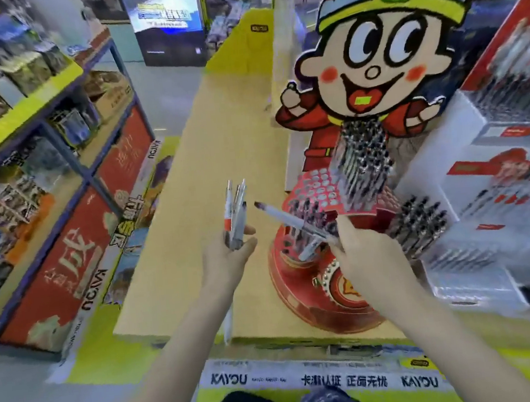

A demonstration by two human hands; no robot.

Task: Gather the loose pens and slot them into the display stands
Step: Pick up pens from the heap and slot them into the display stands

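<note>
**Both hands holding pens at the red display stand**

Your left hand (227,263) is gripping a small bundle of pens (236,215), fingers curled round the lower ends. The bundle is standing nearly upright, tips up, to the left of the red display stand (317,280) and clear of it, over bare worktop (227,132).

Your right hand (366,255) is pinching a single pen (295,222) near its lower end. That pen is lying tilted, dark tip pointing up and left, its body crossing over the stand's front-left tier. I can't tell whether it's touching the stand.

The stand is sitting on the worktop's near right part. It's round, red and tiered. The upper tier is showing rows of open round slots on its left side, and a dense block of dark-capped pens (362,161) is filling its right side. More pens are sitting in the lower tiers, some partly hidden behind your right hand. Another cluster of dark-capped pens (418,225) is fanning out from the stand's right edge.

One more white pen (227,327) is lying on the worktop near its front edge, left of the stand, partly hidden by your left forearm.

Behind the stand, a cartoon cutout figure (381,44) is standing upright. Right of the stand, white pen display boxes (498,196) are stacked. Far left of the stand, across the aisle, shelving (53,131) is holding packaged goods.
</note>
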